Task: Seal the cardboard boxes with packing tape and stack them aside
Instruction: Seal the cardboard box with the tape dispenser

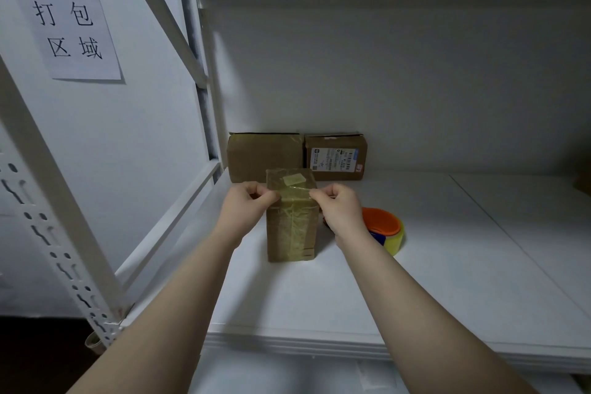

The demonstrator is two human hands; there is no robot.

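A small upright cardboard box (pixel 292 233) stands on the white shelf (pixel 319 304), wrapped in yellowish clear tape. A strip of tape (pixel 294 191) is stretched across its top front edge. My left hand (pixel 254 201) pinches the strip's left end at the box's upper left corner. My right hand (pixel 340 206) pinches the right end at the upper right corner. Just right of the box, partly behind my right wrist, a roll of packing tape (pixel 388 230) with an orange core lies on the shelf.
Two sealed cardboard boxes stand against the back wall: a plain one (pixel 263 155) and one with a shipping label (pixel 335 157). A white slotted upright and diagonal brace (pixel 57 211) run along the left. A paper sign (pixel 67 16) hangs on the left wall.
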